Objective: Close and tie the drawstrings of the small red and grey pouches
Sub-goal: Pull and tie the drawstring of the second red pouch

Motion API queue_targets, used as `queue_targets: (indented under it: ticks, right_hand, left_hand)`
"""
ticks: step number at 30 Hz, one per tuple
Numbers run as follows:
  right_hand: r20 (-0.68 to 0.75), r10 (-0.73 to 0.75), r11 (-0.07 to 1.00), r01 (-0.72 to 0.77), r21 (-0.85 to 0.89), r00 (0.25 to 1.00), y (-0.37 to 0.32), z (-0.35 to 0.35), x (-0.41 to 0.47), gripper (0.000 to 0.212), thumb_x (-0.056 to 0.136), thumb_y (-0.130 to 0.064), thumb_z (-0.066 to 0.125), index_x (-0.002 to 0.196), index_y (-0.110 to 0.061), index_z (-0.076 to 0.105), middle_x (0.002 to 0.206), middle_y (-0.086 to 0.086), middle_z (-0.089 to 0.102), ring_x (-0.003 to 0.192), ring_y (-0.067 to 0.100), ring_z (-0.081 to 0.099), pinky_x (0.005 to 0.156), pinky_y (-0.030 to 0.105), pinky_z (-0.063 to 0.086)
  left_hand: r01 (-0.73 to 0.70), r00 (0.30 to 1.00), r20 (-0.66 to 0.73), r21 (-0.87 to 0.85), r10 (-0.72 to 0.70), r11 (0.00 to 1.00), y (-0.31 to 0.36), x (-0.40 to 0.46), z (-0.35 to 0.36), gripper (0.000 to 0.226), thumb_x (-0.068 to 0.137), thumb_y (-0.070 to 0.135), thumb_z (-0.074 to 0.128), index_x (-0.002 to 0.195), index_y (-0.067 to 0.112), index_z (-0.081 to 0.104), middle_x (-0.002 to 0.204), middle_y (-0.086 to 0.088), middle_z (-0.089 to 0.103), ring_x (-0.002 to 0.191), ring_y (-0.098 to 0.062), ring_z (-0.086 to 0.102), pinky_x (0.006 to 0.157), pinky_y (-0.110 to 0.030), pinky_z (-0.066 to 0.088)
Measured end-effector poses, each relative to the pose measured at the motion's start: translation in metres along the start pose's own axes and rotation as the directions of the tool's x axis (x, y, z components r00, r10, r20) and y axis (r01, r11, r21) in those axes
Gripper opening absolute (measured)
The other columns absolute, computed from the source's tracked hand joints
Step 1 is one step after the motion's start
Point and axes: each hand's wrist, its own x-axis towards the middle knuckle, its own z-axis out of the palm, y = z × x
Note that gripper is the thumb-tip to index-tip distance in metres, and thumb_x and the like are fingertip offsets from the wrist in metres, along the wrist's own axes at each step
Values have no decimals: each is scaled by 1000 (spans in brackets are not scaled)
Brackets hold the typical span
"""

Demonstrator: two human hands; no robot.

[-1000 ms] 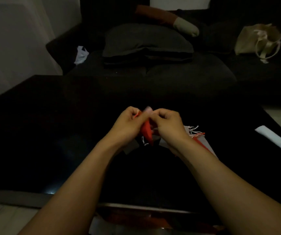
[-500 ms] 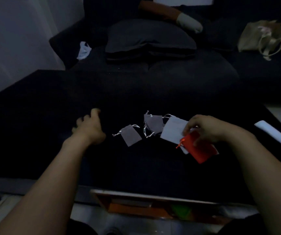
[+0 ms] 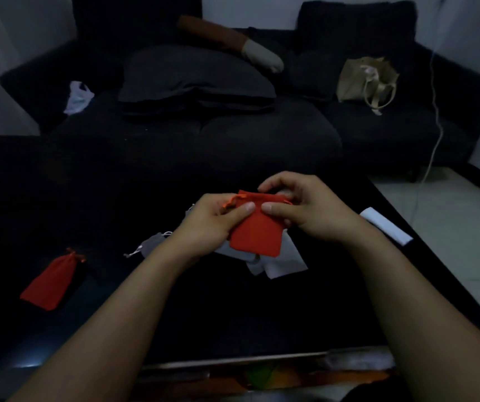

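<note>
Both hands hold a small red pouch [image 3: 257,232] above the dark table [image 3: 262,314]. My left hand [image 3: 214,220] pinches its left top corner, where an orange drawstring loops out. My right hand [image 3: 302,208] grips the right top corner, thumb on the front face. The pouch hangs flat with its mouth uppermost. A second red pouch [image 3: 50,281] lies on the table at the left, its neck gathered. Grey pouches lie under my hands: a darker one [image 3: 153,245] with white strings to the left, lighter ones [image 3: 279,264] below the held pouch.
A white flat object [image 3: 386,229] lies near the table's right edge. Behind the table is a dark sofa [image 3: 233,134] with a grey cushion [image 3: 195,75], a beige tote bag [image 3: 366,79] and a white plastic bag [image 3: 78,97]. A tiled floor [image 3: 450,227] lies to the right.
A second ago both hands worked a red pouch. My left hand set it down at the left, my right picked up another red pouch, and now both hands hold that one.
</note>
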Motion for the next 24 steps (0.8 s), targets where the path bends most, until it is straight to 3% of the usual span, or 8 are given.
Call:
queue_targets:
  ticks: [3,6,11,15,18,21,23,24]
  right_hand:
    - [-33,97,990,-92,110,995,6,-8,-2,8,93,-10,65,98,-7,72,70,6,69,58,10,61,59,24,52]
    - [-41,129,989,-126,77,991,10,-7,-1,19,96,-14,61,84,-5,72,67,6,67,56,10,57,57,23,51]
    - [-40,124,990,-121,68,991,6,-1,0,32,100,-22,56,81,2,67,68,11,63,54,12,54,54,22,47]
    - [-121,171,934,-122,335,978,2,3,2,33,101,-19,53,72,-5,61,64,-1,61,58,9,54,54,22,45]
    - [-177,227,773,-66,631,958,-2,-2,4,24,100,-15,50,81,-6,61,74,-4,67,68,8,54,57,20,39]
    - [-6,171,397,-64,916,985,-7,8,5,22,93,-22,50,74,-11,49,94,-2,75,60,6,52,49,17,35]
    - [58,132,189,-83,979,990,-9,20,8,29,90,-24,51,62,-17,45,81,0,69,51,6,46,44,16,33]
    - [62,149,176,-89,980,987,-10,23,10,30,91,-23,50,61,-18,44,68,-1,60,48,6,42,42,16,32]
  left_hand:
    - [42,998,-32,-91,-45,995,-1,1,-2,23,98,14,56,112,0,68,106,-19,73,91,-20,70,77,-29,58]
    - [66,997,-28,-73,-69,995,-1,0,-3,27,98,24,55,110,4,69,99,-9,75,88,-17,72,77,-28,55]
    - [186,978,-94,-16,-187,982,6,-4,-7,64,102,50,31,105,-4,65,86,-16,69,73,-17,71,61,-26,55]
    - [165,902,-372,-174,-220,971,7,0,-5,58,106,43,26,93,4,67,85,-17,71,62,-16,69,53,-24,54]
    - [98,859,-403,-473,-315,876,11,5,-14,53,106,42,27,88,12,67,89,-10,76,71,-16,68,63,-28,53]
    - [97,923,-157,-790,-352,606,18,-1,-8,43,105,43,31,89,18,62,81,2,73,59,-10,51,53,-21,35]
    - [89,949,-86,-849,-304,520,21,-2,-5,43,104,45,31,83,19,57,71,3,68,51,-7,46,45,-17,32]
    - [63,948,-112,-852,-298,520,21,-1,-6,45,104,46,30,75,19,52,63,3,62,48,-7,45,43,-17,32]
